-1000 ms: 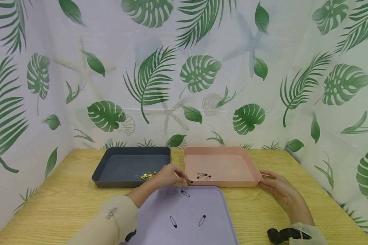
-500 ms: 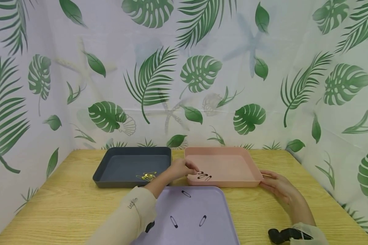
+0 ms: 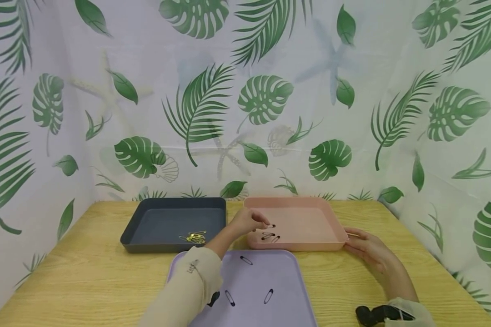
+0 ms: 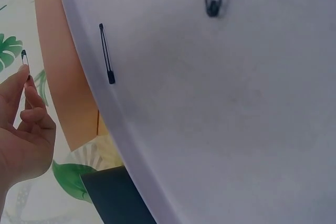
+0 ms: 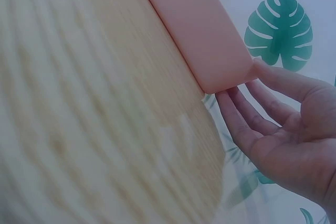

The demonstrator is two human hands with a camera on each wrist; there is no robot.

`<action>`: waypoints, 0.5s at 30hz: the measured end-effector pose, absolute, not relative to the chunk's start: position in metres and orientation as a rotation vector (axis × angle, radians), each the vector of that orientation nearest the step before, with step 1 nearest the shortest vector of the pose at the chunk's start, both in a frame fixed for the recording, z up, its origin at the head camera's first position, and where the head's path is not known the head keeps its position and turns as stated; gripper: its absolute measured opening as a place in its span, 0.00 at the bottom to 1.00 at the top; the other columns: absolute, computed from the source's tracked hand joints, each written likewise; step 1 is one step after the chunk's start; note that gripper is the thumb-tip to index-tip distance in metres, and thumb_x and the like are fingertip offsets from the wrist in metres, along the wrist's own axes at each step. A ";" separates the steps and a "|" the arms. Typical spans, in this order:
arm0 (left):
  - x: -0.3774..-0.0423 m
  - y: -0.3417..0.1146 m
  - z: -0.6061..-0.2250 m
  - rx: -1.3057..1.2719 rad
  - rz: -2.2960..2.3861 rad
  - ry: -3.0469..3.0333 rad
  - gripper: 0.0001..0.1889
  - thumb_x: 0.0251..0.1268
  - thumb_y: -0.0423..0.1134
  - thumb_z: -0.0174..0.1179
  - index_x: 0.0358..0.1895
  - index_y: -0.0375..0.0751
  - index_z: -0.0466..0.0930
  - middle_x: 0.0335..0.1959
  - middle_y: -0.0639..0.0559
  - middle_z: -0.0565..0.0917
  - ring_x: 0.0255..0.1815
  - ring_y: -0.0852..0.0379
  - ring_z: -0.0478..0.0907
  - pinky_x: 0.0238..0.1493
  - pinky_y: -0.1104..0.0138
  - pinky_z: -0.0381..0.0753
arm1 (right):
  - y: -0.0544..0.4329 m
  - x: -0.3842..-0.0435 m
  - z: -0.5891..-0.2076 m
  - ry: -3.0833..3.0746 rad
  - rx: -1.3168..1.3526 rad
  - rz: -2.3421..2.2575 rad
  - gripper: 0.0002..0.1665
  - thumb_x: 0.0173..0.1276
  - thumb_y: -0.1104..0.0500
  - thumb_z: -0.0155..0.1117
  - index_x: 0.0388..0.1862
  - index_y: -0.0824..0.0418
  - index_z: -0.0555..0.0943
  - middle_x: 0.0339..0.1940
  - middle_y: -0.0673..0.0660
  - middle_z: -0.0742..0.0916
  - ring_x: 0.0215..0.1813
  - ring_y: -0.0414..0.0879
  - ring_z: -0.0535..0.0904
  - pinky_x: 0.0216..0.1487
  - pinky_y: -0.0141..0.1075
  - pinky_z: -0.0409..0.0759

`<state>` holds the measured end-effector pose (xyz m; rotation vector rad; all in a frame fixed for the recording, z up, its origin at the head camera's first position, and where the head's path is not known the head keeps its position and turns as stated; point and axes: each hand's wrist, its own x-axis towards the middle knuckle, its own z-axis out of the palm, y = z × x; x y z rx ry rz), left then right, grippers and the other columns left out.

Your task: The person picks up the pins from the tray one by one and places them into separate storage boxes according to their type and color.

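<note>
My left hand pinches a black-headed safety pin between thumb and fingers, over the front left part of the pink tray. In the left wrist view the same safety pin stands out past the fingertips. Just in front of it, several black safety pins lie in that tray. My right hand touches the tray's front right corner; in the right wrist view its fingers reach out fairly straight against the pink wall, the thumb at the rim.
A lavender tray in front carries three spread-out black safety pins, one near its back edge. Gold safety pins lie heaped in the dark blue-grey tray at the back left. A leaf-patterned curtain stands behind the table.
The left hand has moved right and away from me with its safety pin, from the pink tray's front rim to over its inside. The right hand has stayed at the corner.
</note>
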<state>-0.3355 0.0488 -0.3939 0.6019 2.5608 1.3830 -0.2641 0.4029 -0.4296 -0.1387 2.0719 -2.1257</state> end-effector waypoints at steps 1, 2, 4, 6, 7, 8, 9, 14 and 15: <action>-0.335 0.050 -0.393 0.596 1.383 2.565 0.04 0.57 0.32 0.63 0.33 0.39 0.86 0.28 0.55 0.83 0.31 0.53 0.77 0.27 0.69 0.75 | 0.403 -0.264 -0.429 2.072 -0.138 -2.126 0.33 0.68 0.69 0.53 0.66 0.79 0.52 0.51 0.54 0.78 0.49 0.42 0.77 0.53 0.36 0.73; -0.335 0.050 -0.393 0.589 1.385 2.565 0.03 0.58 0.32 0.63 0.33 0.39 0.86 0.28 0.56 0.83 0.30 0.54 0.76 0.27 0.69 0.75 | 0.403 -0.263 -0.429 2.072 -0.141 -2.128 0.34 0.68 0.69 0.53 0.66 0.79 0.52 0.51 0.55 0.78 0.49 0.42 0.77 0.53 0.36 0.73; -0.334 0.052 -0.392 0.580 1.393 2.564 0.03 0.57 0.32 0.63 0.33 0.39 0.86 0.29 0.55 0.83 0.28 0.56 0.74 0.28 0.67 0.76 | 0.403 -0.263 -0.429 2.079 -0.150 -2.121 0.34 0.68 0.69 0.53 0.66 0.79 0.51 0.52 0.55 0.78 0.49 0.42 0.77 0.53 0.36 0.73; -0.333 0.052 -0.391 0.569 1.412 2.552 0.03 0.57 0.32 0.63 0.33 0.38 0.86 0.29 0.55 0.83 0.27 0.55 0.74 0.30 0.64 0.77 | 0.403 -0.264 -0.430 2.080 -0.152 -2.118 0.34 0.68 0.69 0.53 0.66 0.80 0.50 0.52 0.56 0.77 0.50 0.42 0.77 0.54 0.36 0.73; -0.333 0.053 -0.391 0.567 1.424 2.545 0.03 0.57 0.31 0.63 0.33 0.38 0.86 0.29 0.54 0.83 0.28 0.54 0.74 0.31 0.63 0.77 | 0.403 -0.264 -0.430 2.079 -0.156 -2.115 0.34 0.68 0.69 0.52 0.67 0.80 0.50 0.53 0.56 0.77 0.50 0.42 0.77 0.54 0.37 0.73; -0.333 0.053 -0.391 0.564 1.436 2.538 0.03 0.57 0.31 0.63 0.33 0.37 0.86 0.29 0.54 0.83 0.30 0.52 0.75 0.32 0.62 0.78 | 0.403 -0.264 -0.430 2.078 -0.158 -2.114 0.34 0.68 0.69 0.52 0.67 0.80 0.50 0.53 0.57 0.77 0.50 0.42 0.77 0.54 0.37 0.73; -0.333 0.053 -0.391 0.565 1.447 2.534 0.03 0.57 0.31 0.63 0.33 0.37 0.86 0.29 0.53 0.83 0.31 0.49 0.76 0.32 0.61 0.78 | 0.403 -0.264 -0.430 2.079 -0.146 -2.113 0.34 0.68 0.69 0.52 0.67 0.79 0.50 0.53 0.57 0.77 0.50 0.42 0.77 0.54 0.37 0.73; -0.334 0.055 -0.393 0.572 1.468 2.535 0.03 0.57 0.30 0.63 0.33 0.36 0.86 0.30 0.52 0.83 0.37 0.43 0.77 0.29 0.66 0.77 | 0.404 -0.265 -0.430 2.077 -0.090 -2.111 0.34 0.68 0.69 0.52 0.68 0.78 0.50 0.53 0.56 0.77 0.49 0.42 0.77 0.54 0.37 0.73; -0.334 0.055 -0.393 0.575 1.467 2.540 0.03 0.57 0.30 0.63 0.33 0.36 0.86 0.29 0.52 0.83 0.37 0.43 0.77 0.28 0.67 0.76 | 0.404 -0.265 -0.430 2.077 -0.080 -2.111 0.35 0.68 0.69 0.53 0.68 0.78 0.50 0.53 0.56 0.77 0.49 0.42 0.77 0.54 0.37 0.73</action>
